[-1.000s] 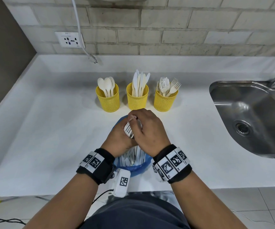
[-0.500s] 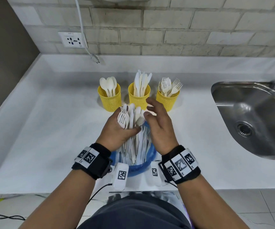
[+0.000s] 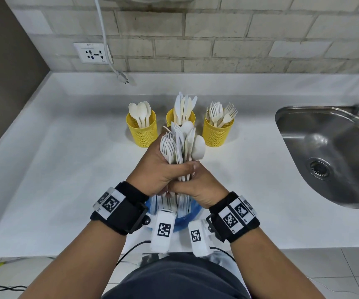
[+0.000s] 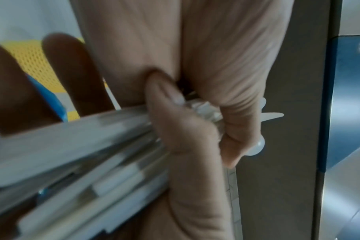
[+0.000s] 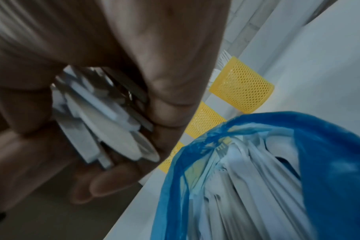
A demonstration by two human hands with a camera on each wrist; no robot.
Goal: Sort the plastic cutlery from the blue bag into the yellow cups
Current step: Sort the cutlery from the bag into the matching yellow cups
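A mixed bundle of white plastic cutlery (image 3: 180, 147), forks, knives and spoons, stands upright above the blue bag (image 3: 192, 214). My left hand (image 3: 161, 169) grips the bundle's middle from the left. My right hand (image 3: 195, 185) holds the handles just below; its fingers curl round the bundle's handle ends (image 5: 103, 123). The bag (image 5: 329, 162) holds several more pieces of cutlery (image 5: 247, 186). Behind stand three yellow mesh cups: the spoon cup (image 3: 142, 132), the knife cup (image 3: 171, 116), partly hidden by the bundle, and the fork cup (image 3: 217, 134).
The white counter (image 3: 66, 169) runs left to a raised edge. A steel sink (image 3: 325, 160) lies at the right. On the brick wall is a socket (image 3: 92, 53), and a white cable with a plug (image 3: 122, 78) hangs down behind the cups.
The bundle has risen out of the bag. My right hand, which lay loose beside it half a second ago, now holds the handles below my left hand.
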